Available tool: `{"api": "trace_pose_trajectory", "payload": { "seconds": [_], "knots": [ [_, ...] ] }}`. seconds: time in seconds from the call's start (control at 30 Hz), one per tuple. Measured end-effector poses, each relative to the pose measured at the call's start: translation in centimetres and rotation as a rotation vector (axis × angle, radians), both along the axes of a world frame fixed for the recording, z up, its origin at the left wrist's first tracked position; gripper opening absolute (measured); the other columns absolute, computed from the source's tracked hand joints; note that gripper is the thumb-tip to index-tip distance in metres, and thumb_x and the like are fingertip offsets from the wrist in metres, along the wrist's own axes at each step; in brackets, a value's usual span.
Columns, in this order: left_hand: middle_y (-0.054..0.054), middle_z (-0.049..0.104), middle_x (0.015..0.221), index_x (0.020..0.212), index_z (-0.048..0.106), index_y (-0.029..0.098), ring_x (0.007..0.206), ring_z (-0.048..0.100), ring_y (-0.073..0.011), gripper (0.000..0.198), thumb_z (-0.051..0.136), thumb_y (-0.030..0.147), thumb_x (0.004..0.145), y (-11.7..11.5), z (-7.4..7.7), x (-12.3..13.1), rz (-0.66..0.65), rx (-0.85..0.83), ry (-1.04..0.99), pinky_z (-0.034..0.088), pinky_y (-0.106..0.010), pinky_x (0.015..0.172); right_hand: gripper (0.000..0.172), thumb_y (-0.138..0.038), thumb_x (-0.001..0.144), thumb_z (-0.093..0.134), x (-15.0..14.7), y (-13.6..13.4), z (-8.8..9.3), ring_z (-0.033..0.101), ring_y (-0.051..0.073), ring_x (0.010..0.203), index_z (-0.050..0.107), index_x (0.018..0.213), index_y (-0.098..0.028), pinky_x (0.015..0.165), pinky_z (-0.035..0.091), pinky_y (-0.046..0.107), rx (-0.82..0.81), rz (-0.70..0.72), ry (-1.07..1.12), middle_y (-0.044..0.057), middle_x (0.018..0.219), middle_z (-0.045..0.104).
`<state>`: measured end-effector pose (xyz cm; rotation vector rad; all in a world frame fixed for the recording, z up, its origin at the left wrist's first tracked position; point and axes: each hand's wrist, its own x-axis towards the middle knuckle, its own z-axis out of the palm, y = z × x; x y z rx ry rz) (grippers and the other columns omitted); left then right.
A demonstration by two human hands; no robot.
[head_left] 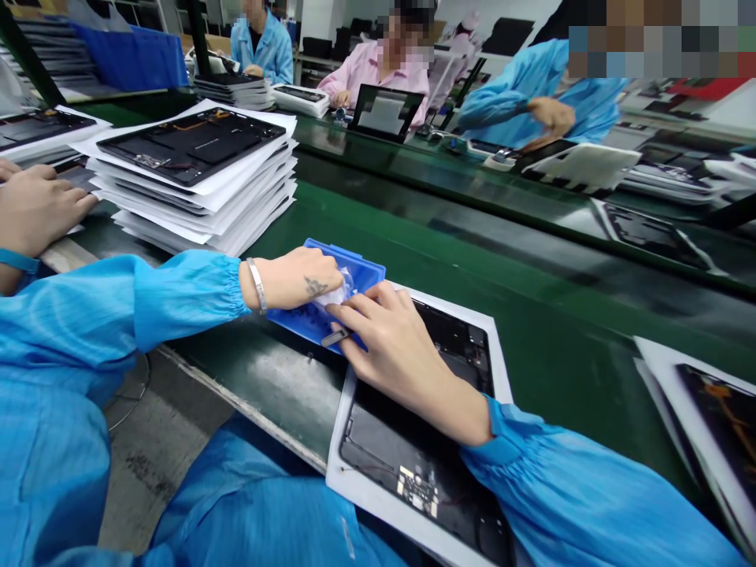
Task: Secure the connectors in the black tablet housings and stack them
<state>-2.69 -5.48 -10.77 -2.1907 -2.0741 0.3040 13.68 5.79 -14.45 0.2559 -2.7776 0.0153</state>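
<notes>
From the head camera, the person's left hand (301, 279) reaches over the blue tray (369, 272), fingers curled at a crumpled clear plastic bag (336, 295). I cannot tell how tightly it grips, since the fingertips are hidden. The right hand (398, 339) comes in from the other side, its fingers near the bag; thumb and fingers seem closed narrowly on a small metal piece (335, 337), which sticks out over the tray's near side. The bag is in the tray, with small dark parts (302, 309) under and beside it, too small for me to identify.

The right forearm crosses above an open black panel (387, 437) on a white sheet (502, 374), just beside the tray. Whether the cuff touches the panel, I can't tell.

What worries me is the crowding. If the bag came free with a jerk, it could flick loose parts onto the panel's exposed insides. A slack pinch could let the metal piece drop among those parts. The right sleeve could snag the panel, and the sheet reaches the edge of the green bench (283, 386), so a nudge from the arm might tip it lapward. Behind the left arm, 1 tall stack of panels and sheets (201, 209) looks uneven; an elbow knock could make it slide.
</notes>
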Motion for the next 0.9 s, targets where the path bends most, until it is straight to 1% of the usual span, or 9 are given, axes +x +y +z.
{"api": "trace_pose_trajectory", "payload": {
  "seconds": [0.1, 0.2, 0.3, 0.43, 0.57, 0.7, 0.8, 0.9],
  "knots": [
    [-0.013, 0.073, 0.101, 0.095, 0.070, 0.011, 0.083, 0.067, -0.0214, 0.016, 0.054, 0.011, 0.096, 0.3, 0.0, -0.3, -0.014, 0.011, -0.017, 0.040, -0.030, 0.066, 0.023, -0.017, 0.089, 0.055, -0.2, -0.4, 0.4, 0.046, 0.029, 0.088, 0.069, 0.107, -0.015, 0.072, 0.028, 0.040, 0.090, -0.060, -0.039, 0.012, 0.095, 0.068],
    [-0.013, 0.072, 0.099, 0.100, 0.071, 0.011, 0.083, 0.066, -0.0222, 0.018, 0.052, 0.011, 0.097, 0.6, -0.2, -0.4, -0.010, 0.020, -0.033, 0.038, -0.031, 0.065, 0.015, -0.017, 0.088, 0.055, -0.5, -0.7, 0.6, 0.045, 0.029, 0.087, 0.069, 0.093, -0.014, 0.071, 0.027, 0.041, 0.140, -0.088, -0.077, 0.013, 0.089, 0.067],
    [-0.013, 0.071, 0.105, 0.108, 0.070, 0.012, 0.082, 0.065, -0.0218, 0.023, 0.052, 0.009, 0.096, 0.6, -0.3, -0.4, -0.029, 0.019, -0.017, 0.036, -0.031, 0.063, 0.011, -0.016, 0.087, 0.056, -0.6, -0.6, 0.7, 0.045, 0.028, 0.086, 0.066, 0.082, -0.017, 0.069, 0.025, 0.041, 0.150, -0.062, -0.094, 0.012, 0.085, 0.068],
    [-0.014, 0.071, 0.107, 0.108, 0.071, 0.013, 0.083, 0.065, -0.0218, 0.023, 0.052, 0.012, 0.097, 0.9, -0.6, -0.6, -0.051, -0.005, -0.011, 0.035, -0.031, 0.062, 0.012, -0.014, 0.085, 0.059, -0.6, -0.4, 0.7, 0.044, 0.028, 0.085, 0.064, 0.075, -0.019, 0.067, 0.024, 0.040, 0.134, -0.019, -0.091, 0.011, 0.083, 0.069],
    [-0.013, 0.071, 0.101, 0.105, 0.072, 0.012, 0.082, 0.066, -0.0216, 0.023, 0.050, 0.013, 0.098, 1.5, -1.2, -1.1, -0.091, -0.005, 0.007, 0.034, -0.031, 0.060, 0.013, -0.015, 0.086, 0.059, -0.5, -0.6, 0.8, 0.044, 0.027, 0.087, 0.064, 0.075, -0.018, 0.068, 0.024, 0.040, 0.137, -0.029, -0.100, 0.010, 0.082, 0.069],
    [-0.015, 0.070, 0.100, 0.101, 0.070, 0.010, 0.079, 0.066, -0.0218, 0.022, 0.048, 0.011, 0.097, 2.0, -2.3, -1.2, -0.138, 0.009, 0.033, 0.035, -0.031, 0.058, 0.014, -0.014, 0.087, 0.058, -0.6, -0.8, 0.9, 0.046, 0.027, 0.089, 0.064, 0.075, -0.018, 0.069, 0.024, 0.040, 0.153, -0.042, -0.117, 0.009, 0.085, 0.070],
    [-0.018, 0.069, 0.099, 0.102, 0.068, 0.007, 0.074, 0.065, -0.0230, 0.025, 0.044, 0.010, 0.098, 2.2, -3.1, -0.9, -0.138, 0.022, 0.063, 0.036, -0.032, 0.056, 0.013, -0.013, 0.087, 0.059, -0.5, -0.8, 0.8, 0.046, 0.027, 0.089, 0.064, 0.076, -0.018, 0.069, 0.025, 0.040, 0.161, -0.021, -0.094, 0.009, 0.087, 0.071],
    [-0.020, 0.068, 0.099, 0.103, 0.066, 0.006, 0.072, 0.065, -0.0224, 0.027, 0.040, 0.009, 0.098, 2.2, -3.1, -0.5, -0.108, 0.014, 0.094, 0.039, -0.032, 0.056, 0.011, -0.012, 0.085, 0.061, -0.5, -0.6, 0.4, 0.046, 0.027, 0.086, 0.064, 0.075, -0.018, 0.069, 0.026, 0.039, 0.184, 0.016, -0.034, 0.009, 0.083, 0.070]
  ]
}}
